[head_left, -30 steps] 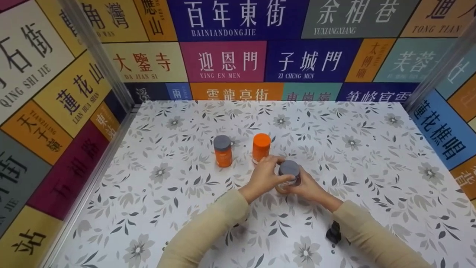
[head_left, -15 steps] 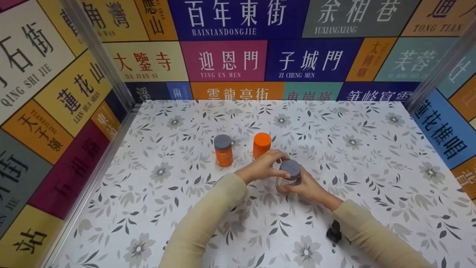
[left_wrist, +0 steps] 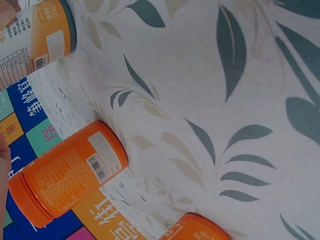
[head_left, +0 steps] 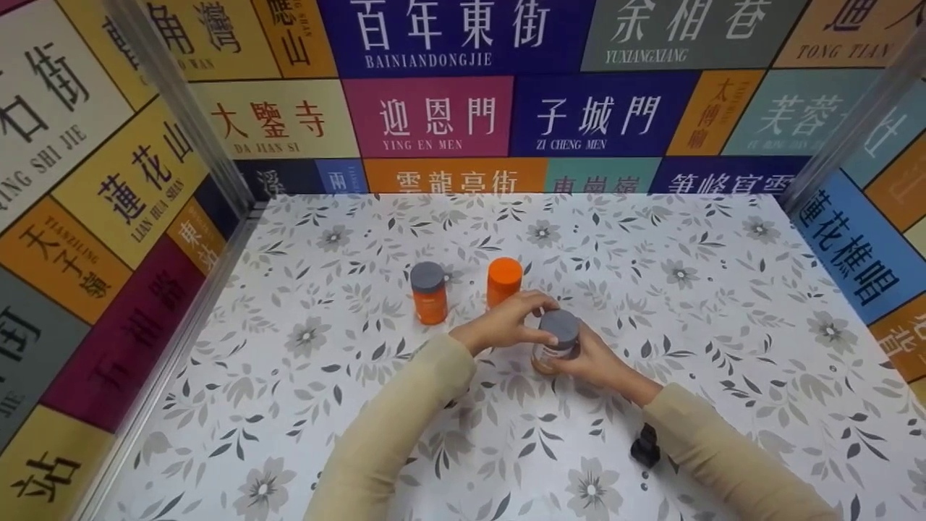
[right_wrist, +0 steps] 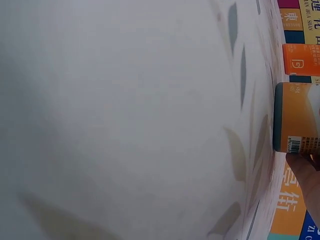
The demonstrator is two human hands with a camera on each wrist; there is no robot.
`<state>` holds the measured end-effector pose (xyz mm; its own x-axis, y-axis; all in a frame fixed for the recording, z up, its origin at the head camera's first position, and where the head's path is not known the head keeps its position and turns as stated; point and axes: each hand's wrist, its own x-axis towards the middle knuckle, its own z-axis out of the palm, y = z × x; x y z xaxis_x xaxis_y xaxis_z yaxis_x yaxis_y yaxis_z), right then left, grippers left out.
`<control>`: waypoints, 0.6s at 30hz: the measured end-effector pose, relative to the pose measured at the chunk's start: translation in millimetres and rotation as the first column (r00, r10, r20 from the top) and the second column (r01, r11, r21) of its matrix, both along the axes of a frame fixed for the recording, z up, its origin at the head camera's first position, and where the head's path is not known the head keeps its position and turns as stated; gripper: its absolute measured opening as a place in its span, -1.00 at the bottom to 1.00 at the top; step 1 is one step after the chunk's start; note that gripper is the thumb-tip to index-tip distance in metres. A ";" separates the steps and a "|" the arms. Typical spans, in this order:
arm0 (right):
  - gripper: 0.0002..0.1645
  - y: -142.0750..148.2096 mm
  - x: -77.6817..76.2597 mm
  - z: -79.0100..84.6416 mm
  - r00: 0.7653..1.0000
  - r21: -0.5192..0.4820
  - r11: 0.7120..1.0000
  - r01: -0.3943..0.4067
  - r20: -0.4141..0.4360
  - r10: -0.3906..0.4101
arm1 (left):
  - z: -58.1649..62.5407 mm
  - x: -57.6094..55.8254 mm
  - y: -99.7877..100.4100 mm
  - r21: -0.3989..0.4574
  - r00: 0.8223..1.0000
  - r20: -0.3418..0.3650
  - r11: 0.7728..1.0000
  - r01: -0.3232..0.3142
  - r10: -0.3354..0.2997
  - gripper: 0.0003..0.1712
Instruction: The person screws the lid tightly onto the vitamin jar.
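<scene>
A bottle [left_wrist: 37, 42] with a grey lid [head_left: 559, 328] and an orange-and-white label stands on the table between both hands. My right hand [head_left: 597, 362] grips its body from the right side. Around the lid, my left hand [head_left: 510, 322] has its thumb on the near side and its fingers on the far side. Just behind the left hand stands an orange bottle with an orange cap [head_left: 504, 278], its lower part covered by that hand in the head view. Further left is an orange bottle with a grey cap [head_left: 430, 305].
The table [head_left: 289, 405] has a floral cover and meets sign-printed walls [head_left: 434, 116] at the back and sides. A small black object [head_left: 644, 447] shows by the right sleeve [head_left: 723, 449].
My left wrist has swung back to the left and its fingers have shifted around the lid. The right hand keeps its hold on the bottle. The head view has shifted slightly.
</scene>
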<state>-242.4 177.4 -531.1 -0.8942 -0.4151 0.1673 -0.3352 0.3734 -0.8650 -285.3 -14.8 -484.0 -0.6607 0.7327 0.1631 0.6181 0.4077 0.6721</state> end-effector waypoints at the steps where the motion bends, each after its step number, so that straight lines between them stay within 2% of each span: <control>1: -0.11 -0.1 -2.2 -3.3 1.000 0.018 1.000 0.009 0.004 -0.009 | 1.0 2.1 -1.6 -0.018 1.000 -0.010 1.000 -0.019 0.019 -0.47; 5: -0.10 1.8 -10.2 -8.3 0.998 0.067 0.997 0.038 0.053 -0.042 | -0.4 11.9 -9.8 -0.066 0.995 -0.026 0.993 -0.102 0.100 -0.37; 9: -0.13 10.2 -17.9 -5.2 0.995 0.078 0.994 0.073 0.067 -0.078 | -5.8 24.2 -24.3 -0.053 0.982 0.030 0.981 -0.186 0.188 -0.32; 13: -0.15 23.0 -30.9 -2.7 0.986 0.071 0.989 0.129 0.096 -0.136 | -11.7 37.7 -47.0 -0.078 0.960 0.067 0.960 -0.268 0.273 -0.39; 18: -0.19 36.4 -49.5 0.5 0.968 0.090 0.975 0.204 0.131 -0.215 | -17.8 48.6 -83.8 -0.112 0.935 0.066 0.934 -0.341 0.349 -0.47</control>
